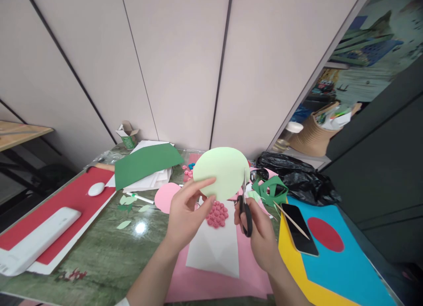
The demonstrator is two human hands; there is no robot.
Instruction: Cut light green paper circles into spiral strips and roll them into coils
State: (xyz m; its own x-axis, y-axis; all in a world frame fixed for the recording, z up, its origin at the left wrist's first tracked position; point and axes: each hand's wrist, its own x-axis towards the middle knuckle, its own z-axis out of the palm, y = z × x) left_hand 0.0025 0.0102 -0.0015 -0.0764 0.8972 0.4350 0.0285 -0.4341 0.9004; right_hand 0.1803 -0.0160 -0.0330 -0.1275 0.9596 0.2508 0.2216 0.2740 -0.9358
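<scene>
My left hand [190,209] pinches the lower edge of a pale green paper oval [224,169] between fingers and thumb, holding it up above the table. In my right hand [259,231] is a pair of black-handled scissors [246,213], blades pointing up at the right edge of the oval. Whether the blades bite into the paper I cannot tell. Below the oval, a cluster of pink rolled paper flowers [217,215] lies on a white sheet [213,253], which rests on a larger pink sheet [185,279].
At left are pale green leaf cutouts [124,225], a pink paper circle [167,197], a green sheet [145,165] and a white device [42,242] on red paper. At right lie green scraps [272,190], a phone [299,231] under a wooden stick, blue paper [346,270] and a black bag [300,178].
</scene>
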